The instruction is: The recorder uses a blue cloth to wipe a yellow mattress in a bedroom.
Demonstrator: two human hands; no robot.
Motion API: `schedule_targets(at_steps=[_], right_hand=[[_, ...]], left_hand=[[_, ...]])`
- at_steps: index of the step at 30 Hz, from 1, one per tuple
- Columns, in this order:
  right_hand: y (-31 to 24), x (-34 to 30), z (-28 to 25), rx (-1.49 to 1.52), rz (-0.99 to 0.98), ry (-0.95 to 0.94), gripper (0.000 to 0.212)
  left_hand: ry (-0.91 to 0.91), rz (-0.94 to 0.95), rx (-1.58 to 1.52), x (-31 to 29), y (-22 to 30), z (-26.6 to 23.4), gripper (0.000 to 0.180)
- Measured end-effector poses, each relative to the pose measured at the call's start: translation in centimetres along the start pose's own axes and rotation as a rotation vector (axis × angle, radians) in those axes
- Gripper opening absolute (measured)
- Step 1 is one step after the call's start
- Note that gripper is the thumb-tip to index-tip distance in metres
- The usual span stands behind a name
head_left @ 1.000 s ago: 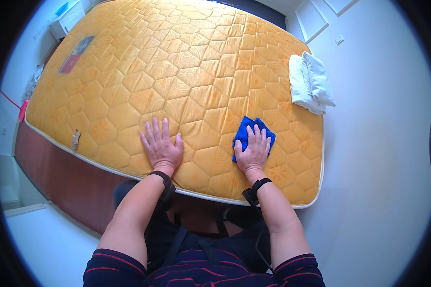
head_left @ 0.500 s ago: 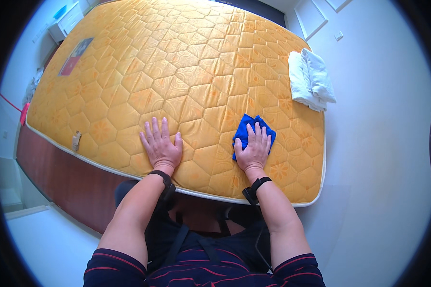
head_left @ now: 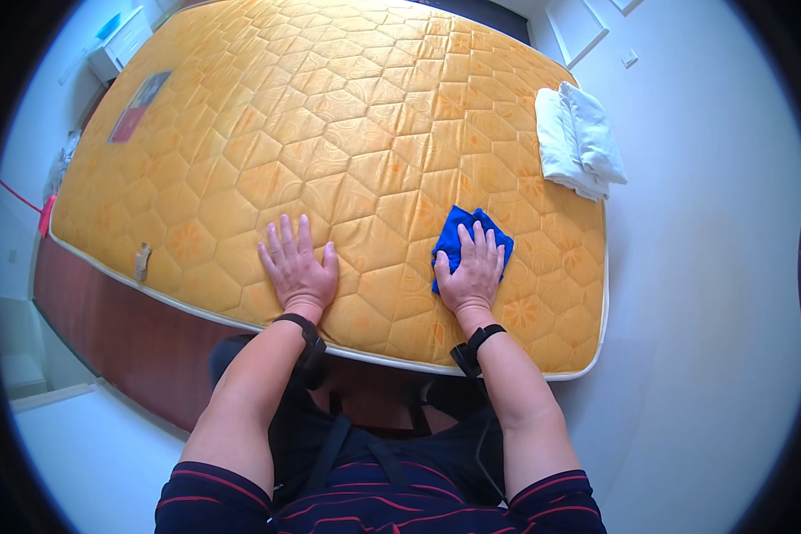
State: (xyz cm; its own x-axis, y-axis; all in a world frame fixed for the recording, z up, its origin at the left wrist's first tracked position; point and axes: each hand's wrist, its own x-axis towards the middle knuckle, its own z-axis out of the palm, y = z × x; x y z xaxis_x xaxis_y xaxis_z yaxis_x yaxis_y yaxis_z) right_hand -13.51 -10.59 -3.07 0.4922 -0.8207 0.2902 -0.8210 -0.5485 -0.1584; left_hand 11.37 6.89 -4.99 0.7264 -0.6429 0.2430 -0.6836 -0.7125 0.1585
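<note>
A yellow quilted mattress [head_left: 356, 178] with a honeycomb stitch and white piping fills most of the view. My left hand [head_left: 299, 267] lies flat on its near part, fingers spread, with nothing in it. To the right, my right hand [head_left: 472, 271] rests palm down on a folded blue cloth [head_left: 451, 231], fingers stretched out and pressing it against the mattress. The cloth's edges show around the fingers; its middle is hidden under the palm. Both wrists wear black straps.
Folded white bedding [head_left: 565, 142] lies at the mattress's right edge, beside the white wall [head_left: 703, 222]. A small brown scrap [head_left: 142, 261] sits near the front left edge. A printed label [head_left: 140, 109] is farther back. A white cabinet [head_left: 123, 44] stands at the far left.
Almost nothing differs. Both hands keep their places on the mattress and the cloth, and the view has shifted very slightly.
</note>
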Motion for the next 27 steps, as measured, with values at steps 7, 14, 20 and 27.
schedule_targets(at_steps=[7, 14, 20, 27], right_hand=[[0.4, -0.16, -0.06, 0.015, 0.014, 0.014, 0.07], [0.07, -0.04, 0.11, 0.011, 0.003, 0.015, 0.07], [0.03, -0.07, 0.04, 0.008, 0.009, 0.011, 0.07], [0.07, -0.08, 0.13, 0.004, 0.006, 0.016, 0.069]], left_hand=[[0.008, 0.018, 0.01, 0.11, 0.41, -0.14, 0.076], [0.012, 0.011, 0.013, -0.02, -0.1, 0.16, 0.076], [0.012, 0.011, 0.018, 0.01, -0.08, 0.18, 0.075], [0.006, 0.009, 0.014, 0.01, -0.09, 0.15, 0.075]])
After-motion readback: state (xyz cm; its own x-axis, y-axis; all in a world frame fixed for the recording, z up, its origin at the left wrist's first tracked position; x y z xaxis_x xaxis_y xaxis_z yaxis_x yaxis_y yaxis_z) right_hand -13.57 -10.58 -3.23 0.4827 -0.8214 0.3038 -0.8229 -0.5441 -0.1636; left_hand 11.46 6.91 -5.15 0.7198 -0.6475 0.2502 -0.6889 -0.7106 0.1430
